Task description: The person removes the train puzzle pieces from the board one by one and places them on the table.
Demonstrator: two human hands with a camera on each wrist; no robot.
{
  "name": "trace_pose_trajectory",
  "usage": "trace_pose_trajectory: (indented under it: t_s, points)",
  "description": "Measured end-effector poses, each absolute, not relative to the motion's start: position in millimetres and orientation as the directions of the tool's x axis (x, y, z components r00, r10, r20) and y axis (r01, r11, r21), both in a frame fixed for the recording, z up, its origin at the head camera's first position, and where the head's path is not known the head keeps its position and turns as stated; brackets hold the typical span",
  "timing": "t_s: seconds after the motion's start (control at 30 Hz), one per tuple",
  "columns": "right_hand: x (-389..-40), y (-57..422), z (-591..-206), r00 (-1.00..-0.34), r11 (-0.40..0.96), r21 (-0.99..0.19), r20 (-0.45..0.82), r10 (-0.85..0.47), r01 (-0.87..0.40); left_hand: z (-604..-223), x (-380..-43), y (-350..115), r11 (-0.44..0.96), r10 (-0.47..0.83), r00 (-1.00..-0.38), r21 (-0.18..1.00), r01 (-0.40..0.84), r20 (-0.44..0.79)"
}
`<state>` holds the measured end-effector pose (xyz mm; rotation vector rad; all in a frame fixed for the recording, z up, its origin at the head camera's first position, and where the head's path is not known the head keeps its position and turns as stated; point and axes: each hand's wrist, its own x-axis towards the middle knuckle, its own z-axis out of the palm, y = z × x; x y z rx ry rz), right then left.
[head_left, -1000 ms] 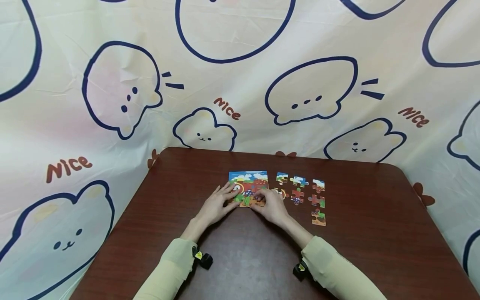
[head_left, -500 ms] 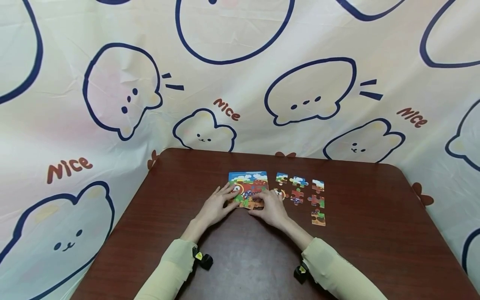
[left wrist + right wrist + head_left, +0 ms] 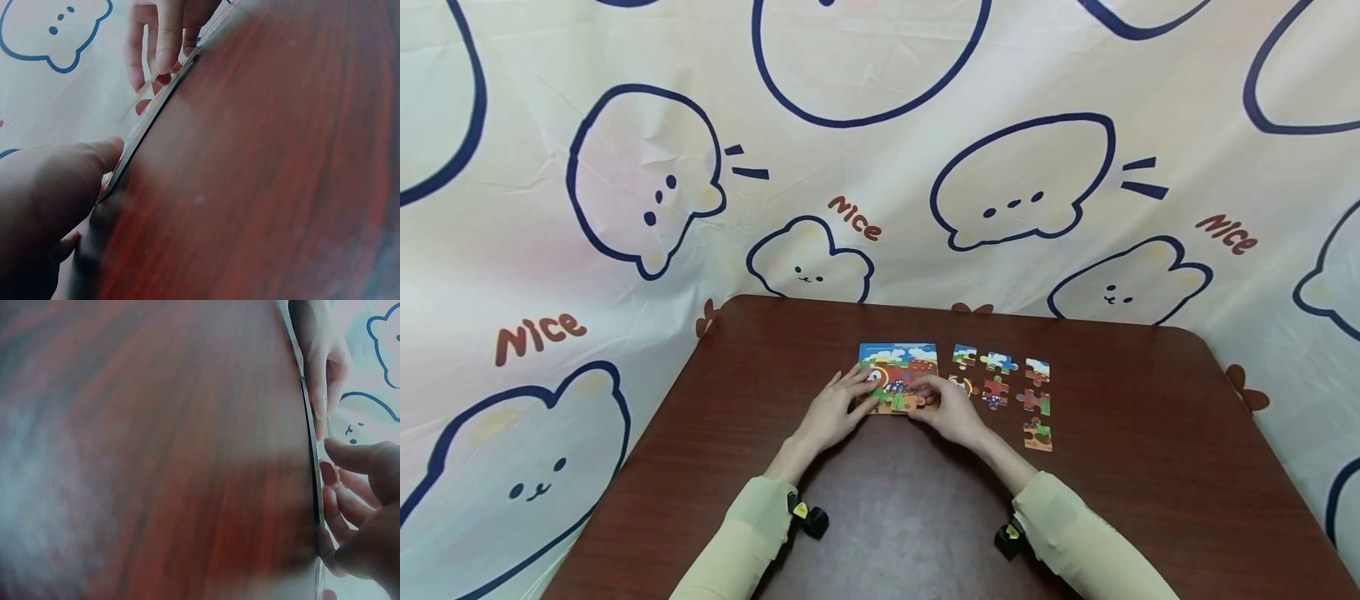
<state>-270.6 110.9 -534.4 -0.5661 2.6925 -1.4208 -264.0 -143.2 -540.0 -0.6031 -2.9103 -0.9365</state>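
A jigsaw puzzle (image 3: 895,353) with a bright cartoon picture lies in a flat frame at the middle of the table in the head view. My left hand (image 3: 829,410) rests on its left side, fingers spread and relaxed. At the front right corner my right hand (image 3: 953,412) pinches a puzzle piece (image 3: 147,86), which shows as a thin tilted edge close over the puzzle in the left wrist view. My right fingers hide part of the picture. In the right wrist view my right thumb (image 3: 350,456) and curled fingers are at the puzzle's raised edge.
Several loose puzzle pieces (image 3: 995,390) lie in rough columns right of the puzzle, one of them (image 3: 961,385) close to my right hand. The brown table (image 3: 887,517) ends at the back against a cartoon-print cloth (image 3: 895,167).
My right hand has shifted slightly right along the puzzle's front edge, with its thumb and fingers drawn in closer. The left hand stays put, and the loose pieces have not moved.
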Motion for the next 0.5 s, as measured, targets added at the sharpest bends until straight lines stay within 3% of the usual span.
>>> trace_pose_trajectory:
  t_s: [0.5]
  points:
    - [-273.7,131.0,-531.3,-0.939,0.428,-0.869,0.107,-0.327,-0.248,-541.3,-265.9,-143.1,0.744,0.361,-0.919,0.546,0.385,0.156]
